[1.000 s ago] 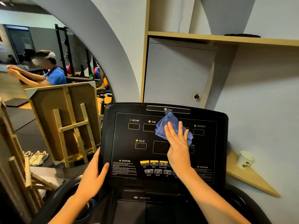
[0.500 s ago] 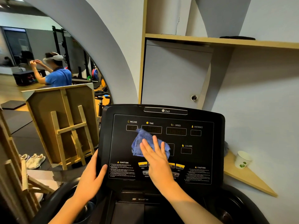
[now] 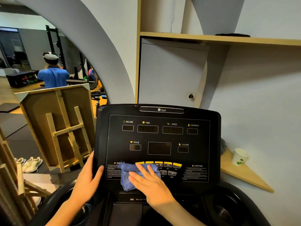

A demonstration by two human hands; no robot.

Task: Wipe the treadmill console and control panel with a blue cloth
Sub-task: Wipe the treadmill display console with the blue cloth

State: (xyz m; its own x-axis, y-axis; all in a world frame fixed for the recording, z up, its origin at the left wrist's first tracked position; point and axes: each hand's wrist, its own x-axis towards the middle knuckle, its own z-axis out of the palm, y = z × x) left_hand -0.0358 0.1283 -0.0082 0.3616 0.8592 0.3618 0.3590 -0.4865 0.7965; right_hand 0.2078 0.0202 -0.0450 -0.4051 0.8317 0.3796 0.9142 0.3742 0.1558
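My right hand (image 3: 150, 183) lies flat, fingers spread, pressing the blue cloth (image 3: 130, 176) against the lower left of the console (image 3: 211, 121), over the yellow buttons (image 3: 167, 164). The cloth is bunched, its long side running across the panel. My left hand (image 3: 88, 181) clasps the console's left edge, thumb on its face.

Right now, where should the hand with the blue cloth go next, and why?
Probably slide the right hand and its blue cloth sideways to the right along the bottom row. The cloth covers only the left yellow buttons; the arrow buttons and right caution label lie uncovered. The left hand grips the console's left edge, steadying it.
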